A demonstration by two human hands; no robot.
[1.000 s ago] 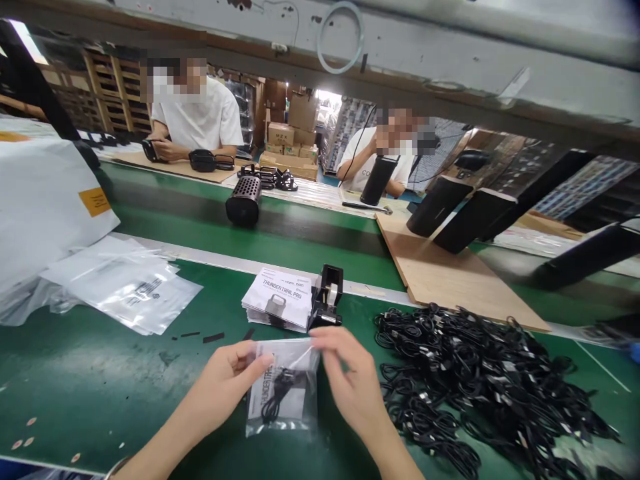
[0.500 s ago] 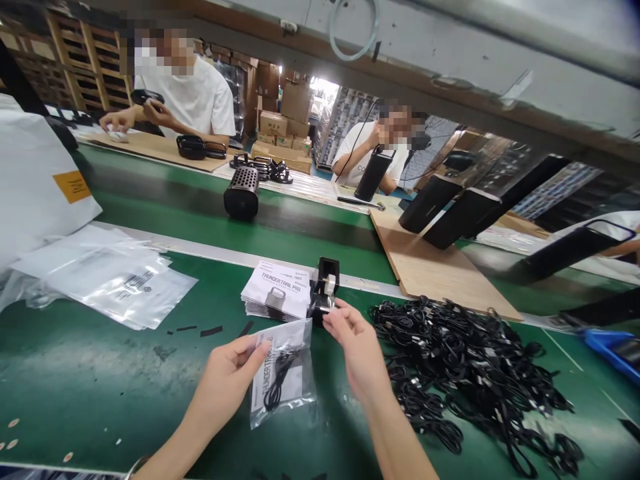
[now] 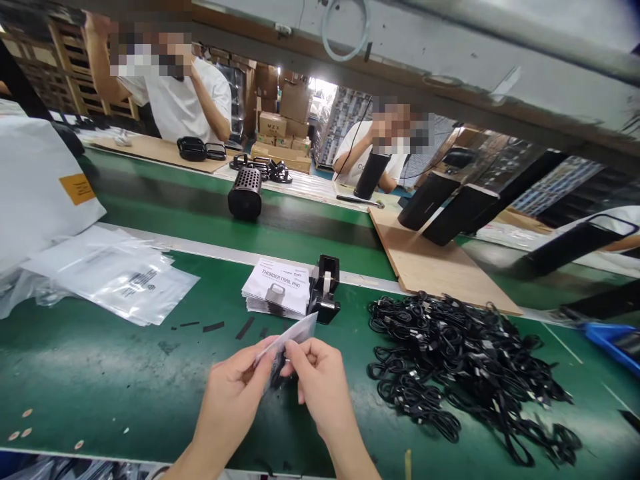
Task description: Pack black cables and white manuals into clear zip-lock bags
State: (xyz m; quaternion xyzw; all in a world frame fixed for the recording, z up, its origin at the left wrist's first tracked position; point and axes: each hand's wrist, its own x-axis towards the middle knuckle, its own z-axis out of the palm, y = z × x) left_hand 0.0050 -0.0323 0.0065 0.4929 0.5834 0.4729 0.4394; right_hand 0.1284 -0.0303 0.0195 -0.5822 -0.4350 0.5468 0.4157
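Both my hands hold a small clear plastic bag (image 3: 295, 333) with a black cable and a printed leaflet inside, raised edge-on above the green table. My left hand (image 3: 235, 393) pinches its left side, fingers closed. My right hand (image 3: 315, 387) grips the right side near the top, fingers curled. Just beyond them sits a stack of white "Thundertrail Pro" leaflets (image 3: 277, 293) and a black tape dispenser (image 3: 325, 290). A large heap of black cables (image 3: 460, 360) lies to the right of my right hand.
Empty clear bags (image 3: 115, 280) lie at the left beside a big white sack (image 3: 40, 193). A wooden board (image 3: 435, 267) with black speakers (image 3: 460, 207) stands at the back right. A black perforated cylinder (image 3: 245, 193) rides the far belt. Two people work across it.
My right hand came back from the tape dispenser to the bag. The bag, earlier held flat facing me, is now turned edge-on between both hands.
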